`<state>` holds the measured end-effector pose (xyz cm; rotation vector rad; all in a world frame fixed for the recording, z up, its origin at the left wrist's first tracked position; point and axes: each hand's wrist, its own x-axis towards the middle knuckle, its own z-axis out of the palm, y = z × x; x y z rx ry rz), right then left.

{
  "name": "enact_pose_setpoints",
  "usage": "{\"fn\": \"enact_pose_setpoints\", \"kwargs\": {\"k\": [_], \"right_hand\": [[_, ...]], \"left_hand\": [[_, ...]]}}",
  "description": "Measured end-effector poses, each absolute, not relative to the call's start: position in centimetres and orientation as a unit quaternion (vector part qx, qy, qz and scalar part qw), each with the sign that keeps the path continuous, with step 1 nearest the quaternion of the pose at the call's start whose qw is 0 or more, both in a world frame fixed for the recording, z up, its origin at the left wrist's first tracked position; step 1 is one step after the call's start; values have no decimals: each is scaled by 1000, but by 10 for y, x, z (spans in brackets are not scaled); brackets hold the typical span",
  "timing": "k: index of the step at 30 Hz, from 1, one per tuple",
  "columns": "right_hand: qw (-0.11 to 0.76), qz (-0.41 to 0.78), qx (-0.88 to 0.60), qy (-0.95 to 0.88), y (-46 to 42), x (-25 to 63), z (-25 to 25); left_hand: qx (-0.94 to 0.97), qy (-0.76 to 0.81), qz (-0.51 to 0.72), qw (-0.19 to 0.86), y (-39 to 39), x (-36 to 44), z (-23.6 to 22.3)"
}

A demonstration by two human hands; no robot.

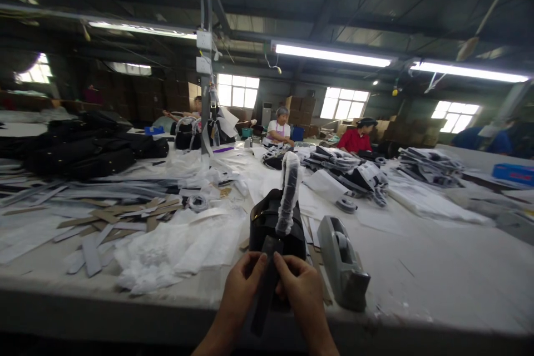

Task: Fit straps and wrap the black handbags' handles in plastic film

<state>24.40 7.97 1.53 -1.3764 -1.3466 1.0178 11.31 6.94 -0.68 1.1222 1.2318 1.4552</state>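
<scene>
A black bag [259, 228] stands on the table in front of me. Its raised handle [288, 194] is wrapped in white, see-through padding. A dark flat strap [263, 300] runs from the handle's base down towards me. My left hand [246, 278] pinches the strap's left edge between thumb and fingers. On the opposite edge my right hand [300, 283] grips the same strap, thumb on top, with its other fingers partly hidden. A grey tape dispenser [344, 264] is just right of my right hand.
Crumpled white wrapping [175, 245] and loose cardboard strips [104, 222] lie on the left. Black bags [83, 147] are heaped behind them. Wrapped pieces [342, 169] are piled at the back right. A post [205, 67] rises mid-table; people sit across.
</scene>
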Motion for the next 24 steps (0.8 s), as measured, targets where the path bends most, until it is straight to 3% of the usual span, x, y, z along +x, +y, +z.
{"fn": "enact_pose_setpoints", "kwargs": {"k": [5, 8, 14, 19, 24], "right_hand": [[478, 409, -560, -539, 80, 237, 13], [493, 409, -557, -529, 80, 233, 11], [510, 454, -532, -501, 85, 228, 2], [512, 550, -467, -466, 82, 225, 4], [470, 489, -484, -553, 79, 224, 13]], "left_hand": [[414, 505, 590, 475, 62, 118, -8], [437, 522, 591, 433, 60, 119, -5], [600, 553, 557, 157, 58, 113, -7], [704, 547, 447, -68, 58, 104, -9], [743, 504, 397, -193, 54, 95, -3]]}}
